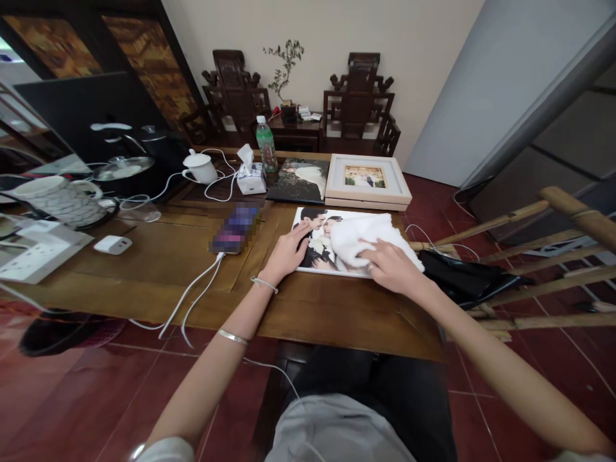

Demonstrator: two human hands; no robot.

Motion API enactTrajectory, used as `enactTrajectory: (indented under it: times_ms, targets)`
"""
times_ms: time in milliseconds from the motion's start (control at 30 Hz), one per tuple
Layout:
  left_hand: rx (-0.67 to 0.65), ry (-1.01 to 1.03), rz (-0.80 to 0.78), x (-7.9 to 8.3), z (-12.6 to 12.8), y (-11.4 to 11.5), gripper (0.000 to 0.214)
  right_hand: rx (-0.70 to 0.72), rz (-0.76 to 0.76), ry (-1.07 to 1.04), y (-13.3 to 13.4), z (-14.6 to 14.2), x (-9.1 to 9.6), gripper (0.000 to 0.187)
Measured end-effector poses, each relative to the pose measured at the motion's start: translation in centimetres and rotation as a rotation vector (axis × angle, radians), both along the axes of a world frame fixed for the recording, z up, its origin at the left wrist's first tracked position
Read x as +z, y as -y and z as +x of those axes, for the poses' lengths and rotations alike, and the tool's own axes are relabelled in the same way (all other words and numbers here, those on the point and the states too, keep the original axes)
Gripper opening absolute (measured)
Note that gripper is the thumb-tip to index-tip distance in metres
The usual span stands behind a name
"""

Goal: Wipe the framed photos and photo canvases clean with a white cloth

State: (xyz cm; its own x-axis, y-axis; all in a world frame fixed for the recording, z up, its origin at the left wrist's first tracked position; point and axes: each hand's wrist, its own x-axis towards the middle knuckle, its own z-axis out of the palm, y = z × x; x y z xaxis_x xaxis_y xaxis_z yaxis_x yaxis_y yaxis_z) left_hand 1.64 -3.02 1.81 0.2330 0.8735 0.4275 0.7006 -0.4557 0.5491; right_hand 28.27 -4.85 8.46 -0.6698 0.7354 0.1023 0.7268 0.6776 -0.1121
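Observation:
A photo panel (315,251) showing a couple lies flat on the wooden table, near its front edge. My left hand (289,252) rests on the panel's left side with its fingers stretched out, gripping nothing. On the right part of the picture, my right hand (391,264) presses a fluffy white cloth (359,234), its fingers bent into the fabric. The cloth hides much of the panel's right half and hangs past its right edge.
Behind the panel lie a dark photo print (296,179) and a light-framed picture (402,179). A bottle (266,144), tissue box (251,178), lidded cup (201,168) and phone (235,228) with a white cable stand leftward. A wooden rack (524,212) is at the right.

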Motion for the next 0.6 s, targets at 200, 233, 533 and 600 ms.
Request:
enactTrajectory:
  times_ms: [200,233,533,600]
  targets:
    - [0.012,0.004,0.007,0.0,0.1,-0.1,0.041,-0.102,-0.094,-0.268,-5.7,-3.7,-0.1,0.047]
    - [0.011,0.008,0.003,0.0,0.1,-0.1,0.041,-0.108,-0.140,-0.334,-6.5,-4.8,0.1,0.046]
    - [0.025,0.005,0.003,-0.3,-0.1,-0.3,0.038,-0.032,-0.226,-0.396,-9.3,-12.4,0.4,0.042]
    - [0.018,0.015,-0.002,-0.2,-0.1,-0.2,0.038,-0.052,-0.262,-0.373,-9.1,-11.5,0.6,0.043]
